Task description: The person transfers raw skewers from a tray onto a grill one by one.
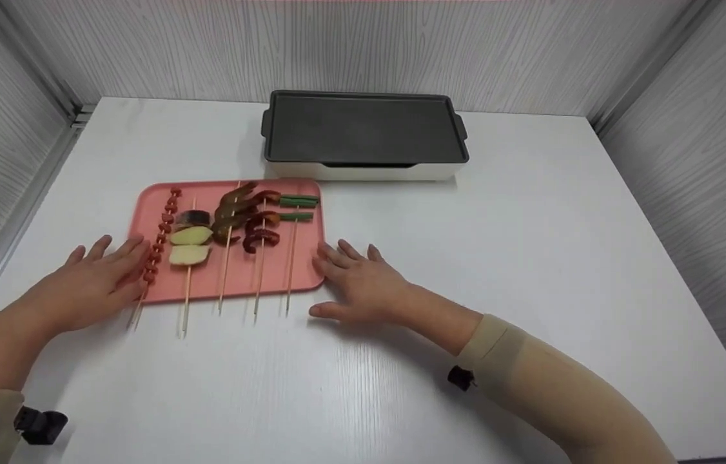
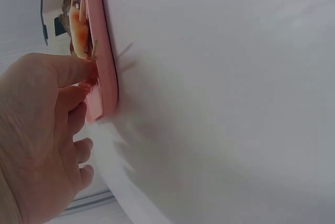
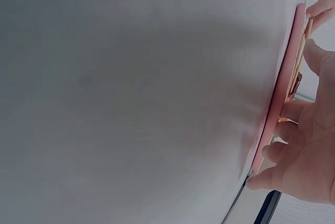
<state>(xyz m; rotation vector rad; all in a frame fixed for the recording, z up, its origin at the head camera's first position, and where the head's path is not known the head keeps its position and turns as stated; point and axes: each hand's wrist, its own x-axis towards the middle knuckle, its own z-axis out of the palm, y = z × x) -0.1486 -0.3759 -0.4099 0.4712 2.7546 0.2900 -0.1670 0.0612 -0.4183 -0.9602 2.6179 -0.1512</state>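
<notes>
The left hand (image 1: pixel 93 283) is pinching the red skewer (image 1: pixel 165 227); the right hand (image 1: pixel 365 285) (fingers apart, I'm noticing) is flanking the pink tray (image 1: pixel 206 283).

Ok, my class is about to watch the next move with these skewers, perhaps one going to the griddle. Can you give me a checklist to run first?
1. Griddle top bare: ok, no food on it.
2. Sticks within reach: ok, their bare ends stick out past the near edge of the pink tray.
3. Skewers well apart: not ok, the shrimp skewer, tentacle skewer and green-bean skewer crowd together.
4. Right hand free: ok, fingers spread at the tray's right edge.
5. Left hand gripping the red-piece skewer: cannot tell, perhaps only touching.
6. Griddle switched on: cannot tell.
</notes>
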